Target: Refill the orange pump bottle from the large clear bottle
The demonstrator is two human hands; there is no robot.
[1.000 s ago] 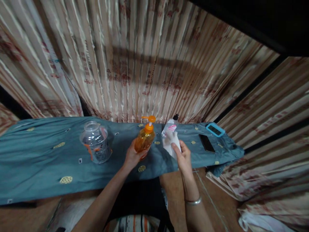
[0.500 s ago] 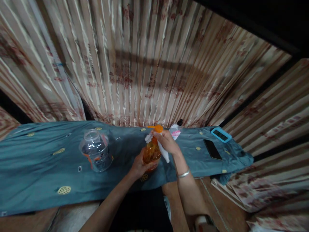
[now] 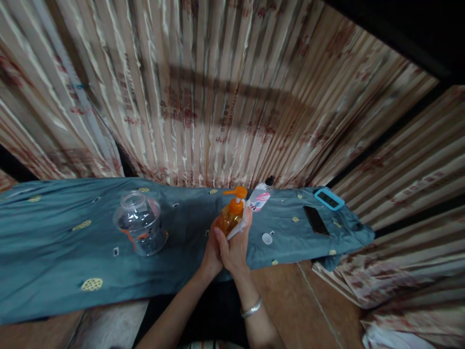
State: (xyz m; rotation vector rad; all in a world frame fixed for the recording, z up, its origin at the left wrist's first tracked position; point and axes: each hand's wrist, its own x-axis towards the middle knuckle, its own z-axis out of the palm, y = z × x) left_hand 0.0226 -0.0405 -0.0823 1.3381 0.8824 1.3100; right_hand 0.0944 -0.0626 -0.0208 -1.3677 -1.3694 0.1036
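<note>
An orange pump bottle (image 3: 231,214) stands on the teal cloth (image 3: 54,242) near its front edge. My left hand (image 3: 211,252) is wrapped round the bottle's left side and lower part. My right hand (image 3: 235,247) presses a white wipe (image 3: 238,226) against the bottle's right side, fingers closed on the wipe. The orange pump head shows above both hands. Just behind it a small clear bottle with a pink label and black cap (image 3: 260,196) leans over.
A clear plastic jar (image 3: 140,229) stands to the left on the cloth. A small white cap (image 3: 267,238) lies right of my hands. A dark phone (image 3: 316,220) and a blue-framed device (image 3: 329,198) lie at the right end. Striped curtains hang behind.
My right hand came down from the pump head to the bottle's right side with the wipe. The left hand has kept its grip on the bottle.
</note>
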